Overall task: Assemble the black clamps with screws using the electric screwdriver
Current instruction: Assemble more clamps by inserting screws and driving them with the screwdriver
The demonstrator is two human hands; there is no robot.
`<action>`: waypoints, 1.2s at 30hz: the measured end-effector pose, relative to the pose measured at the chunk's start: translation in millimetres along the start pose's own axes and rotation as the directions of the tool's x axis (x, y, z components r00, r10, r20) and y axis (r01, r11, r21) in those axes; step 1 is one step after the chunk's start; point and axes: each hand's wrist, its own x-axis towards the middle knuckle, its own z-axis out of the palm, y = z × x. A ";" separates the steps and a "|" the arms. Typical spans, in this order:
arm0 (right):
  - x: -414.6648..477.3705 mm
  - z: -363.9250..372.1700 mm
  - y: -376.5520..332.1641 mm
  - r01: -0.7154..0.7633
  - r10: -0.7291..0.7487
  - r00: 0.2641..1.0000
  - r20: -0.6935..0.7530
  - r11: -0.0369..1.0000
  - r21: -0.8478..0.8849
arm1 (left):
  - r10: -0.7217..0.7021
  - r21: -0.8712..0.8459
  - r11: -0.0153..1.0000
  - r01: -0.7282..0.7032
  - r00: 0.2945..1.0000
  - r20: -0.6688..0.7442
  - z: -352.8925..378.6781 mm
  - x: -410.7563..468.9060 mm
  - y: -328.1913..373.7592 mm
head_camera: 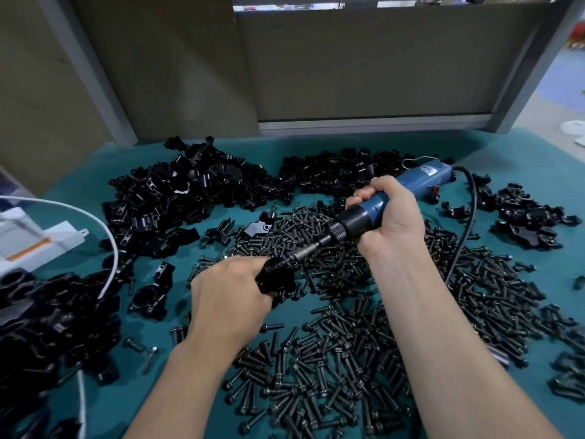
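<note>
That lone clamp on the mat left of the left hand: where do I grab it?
Probably pinch the clamp across its round ring body, from above: the bore seems to face up, both flanks sit clear on the mat, and a lug stands at its far end.

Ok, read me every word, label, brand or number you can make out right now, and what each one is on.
No text is readable.
Pale label on the rear of the blue electric screwdriver: too blurred to read.
White plastic box with an orange stripe: no print shows.
Black clamp gripped by the left hand, and loose black screws: no markings show.
</note>
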 end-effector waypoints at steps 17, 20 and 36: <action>-4.6 -1.4 -3.3 0.074 -0.071 0.992 0.106 0.997 -0.018 | 0.004 -0.031 1.000 0.001 0.985 0.172 0.5 4.5 -2.7; -5.7 -0.4 -4.3 0.089 -0.084 0.986 0.142 0.996 -0.028 | -0.002 -0.085 0.996 0.021 0.978 0.208 1.1 4.0 -2.2; -11.2 5.4 11.8 0.045 -0.052 0.978 0.201 0.998 0.040 | -0.091 -0.175 0.975 0.135 0.968 0.236 1.8 4.7 -6.8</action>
